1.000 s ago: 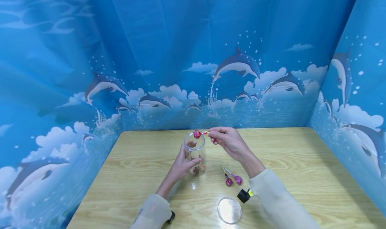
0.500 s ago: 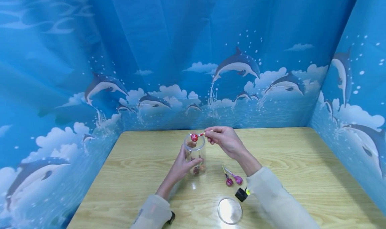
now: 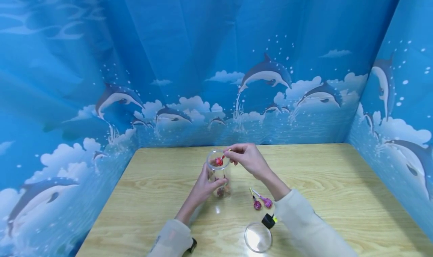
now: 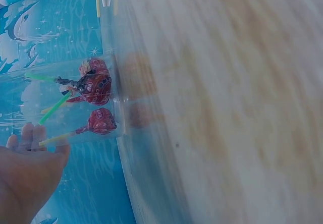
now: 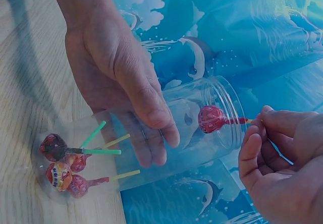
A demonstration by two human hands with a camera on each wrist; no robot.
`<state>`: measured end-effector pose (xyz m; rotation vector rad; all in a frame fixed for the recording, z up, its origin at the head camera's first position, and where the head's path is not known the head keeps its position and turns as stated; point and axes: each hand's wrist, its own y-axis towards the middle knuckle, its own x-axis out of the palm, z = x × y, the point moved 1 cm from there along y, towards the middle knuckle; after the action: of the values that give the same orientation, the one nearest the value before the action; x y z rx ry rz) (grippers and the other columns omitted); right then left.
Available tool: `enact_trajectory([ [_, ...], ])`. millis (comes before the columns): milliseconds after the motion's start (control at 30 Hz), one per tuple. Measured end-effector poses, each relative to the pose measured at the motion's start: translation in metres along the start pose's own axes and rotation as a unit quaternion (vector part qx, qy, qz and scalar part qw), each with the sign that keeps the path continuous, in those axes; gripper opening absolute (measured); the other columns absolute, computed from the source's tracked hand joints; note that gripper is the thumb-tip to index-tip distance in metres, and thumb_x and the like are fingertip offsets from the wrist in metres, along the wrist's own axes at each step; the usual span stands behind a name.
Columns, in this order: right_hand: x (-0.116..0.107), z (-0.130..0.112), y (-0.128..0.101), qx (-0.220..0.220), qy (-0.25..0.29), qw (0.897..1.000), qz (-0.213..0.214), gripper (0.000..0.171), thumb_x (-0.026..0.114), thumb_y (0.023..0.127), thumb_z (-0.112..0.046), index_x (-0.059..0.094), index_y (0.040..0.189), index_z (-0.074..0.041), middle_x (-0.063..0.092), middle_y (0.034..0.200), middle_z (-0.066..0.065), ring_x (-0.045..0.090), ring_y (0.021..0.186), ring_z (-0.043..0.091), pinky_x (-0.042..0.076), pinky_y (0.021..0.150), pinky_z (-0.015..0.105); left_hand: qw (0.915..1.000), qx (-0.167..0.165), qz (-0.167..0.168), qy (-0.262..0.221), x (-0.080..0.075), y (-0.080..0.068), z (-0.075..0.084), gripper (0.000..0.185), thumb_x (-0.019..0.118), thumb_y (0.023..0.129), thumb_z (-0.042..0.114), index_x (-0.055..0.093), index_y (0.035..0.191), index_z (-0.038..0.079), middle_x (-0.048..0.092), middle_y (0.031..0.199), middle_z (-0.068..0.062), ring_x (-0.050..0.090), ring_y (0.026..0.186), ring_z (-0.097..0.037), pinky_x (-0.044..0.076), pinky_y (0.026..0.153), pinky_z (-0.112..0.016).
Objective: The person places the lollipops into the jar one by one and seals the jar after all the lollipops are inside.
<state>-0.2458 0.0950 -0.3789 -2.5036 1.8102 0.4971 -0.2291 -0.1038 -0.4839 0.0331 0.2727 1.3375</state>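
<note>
Clear plastic jar point(image 3: 219, 174) upright near the table's point(image 3: 331, 197) centre, gripped by the left hand point(image 3: 202, 187), fingers wrapped round its wall. Red lollipop point(image 3: 219, 161) head-down just inside the jar's mouth, stick pinched by the right hand point(image 3: 247, 159) at 1 o'clock of the rim. Several wrapped lollipops point(image 5: 63, 166) at the jar's bottom; exact count hard to make out. Two loose lollipops point(image 3: 260, 200) at 4 o'clock of the jar, round lid point(image 3: 258, 237) further toward 5 o'clock, partly cut off. Left wrist view heavily blurred.
</note>
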Motion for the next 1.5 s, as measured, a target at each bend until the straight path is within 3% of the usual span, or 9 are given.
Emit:
enact_trajectory([
  [167, 0.001, 0.0, 0.0, 0.0, -0.008, 1.0, -0.001, 0.023, 0.071, 0.099, -0.025, 0.078, 0.112, -0.007, 0.068, 0.081, 0.009, 0.058, 0.071, 0.022, 0.046, 0.06, 0.028, 1.0, -0.005, 0.0, -0.004, 0.001, -0.001, -0.001, 0.088, 0.081, 0.089, 0.014, 0.027, 0.158, 0.006, 0.043, 0.156, -0.02, 0.046, 0.139, -0.041, 0.045, 0.111, -0.057],
  [433, -0.004, 0.007, -0.002, 0.002, 0.008, 1.0, -0.007, 0.029, 0.068, 0.102, -0.028, 0.075, 0.121, -0.007, 0.065, 0.083, 0.014, 0.056, 0.073, 0.03, 0.047, 0.061, 0.028, 1.0, -0.001, -0.001, 0.0, 0.0, 0.0, -0.001, 0.08, 0.079, 0.09, 0.011, 0.032, 0.154, 0.001, 0.045, 0.152, -0.022, 0.043, 0.14, -0.043, 0.046, 0.109, -0.058],
  [700, -0.024, 0.017, -0.014, 0.024, 0.015, 0.999, 0.016, 0.031, 0.066, 0.103, -0.03, 0.074, 0.124, -0.009, 0.066, 0.084, 0.01, 0.056, 0.069, 0.021, 0.047, 0.059, 0.028, 0.9996, 0.004, 0.011, 0.027, -0.001, -0.002, 0.0, 0.076, 0.082, 0.089, 0.018, 0.039, 0.151, 0.009, 0.049, 0.151, -0.017, 0.04, 0.144, -0.042, 0.026, 0.119, -0.067],
  [1100, -0.056, 0.042, -0.044, 0.061, -0.015, 0.997, 0.035, 0.034, 0.067, 0.102, -0.027, 0.071, 0.126, -0.003, 0.066, 0.087, 0.009, 0.056, 0.072, 0.02, 0.051, 0.063, 0.03, 0.9995, 0.007, 0.009, 0.031, -0.001, -0.003, 0.0, 0.073, 0.081, 0.088, 0.016, 0.041, 0.149, 0.01, 0.049, 0.152, -0.017, 0.039, 0.144, -0.045, 0.025, 0.117, -0.07],
  [1500, -0.071, 0.067, -0.065, 0.099, -0.029, 0.994, 0.038, 0.032, 0.068, 0.102, -0.023, 0.071, 0.125, -0.002, 0.066, 0.087, 0.008, 0.058, 0.073, 0.026, 0.052, 0.063, 0.032, 0.9995, 0.013, 0.007, 0.029, -0.001, -0.002, -0.001, 0.072, 0.081, 0.088, 0.015, 0.041, 0.148, 0.009, 0.048, 0.151, -0.021, 0.039, 0.144, -0.046, 0.026, 0.116, -0.071],
])
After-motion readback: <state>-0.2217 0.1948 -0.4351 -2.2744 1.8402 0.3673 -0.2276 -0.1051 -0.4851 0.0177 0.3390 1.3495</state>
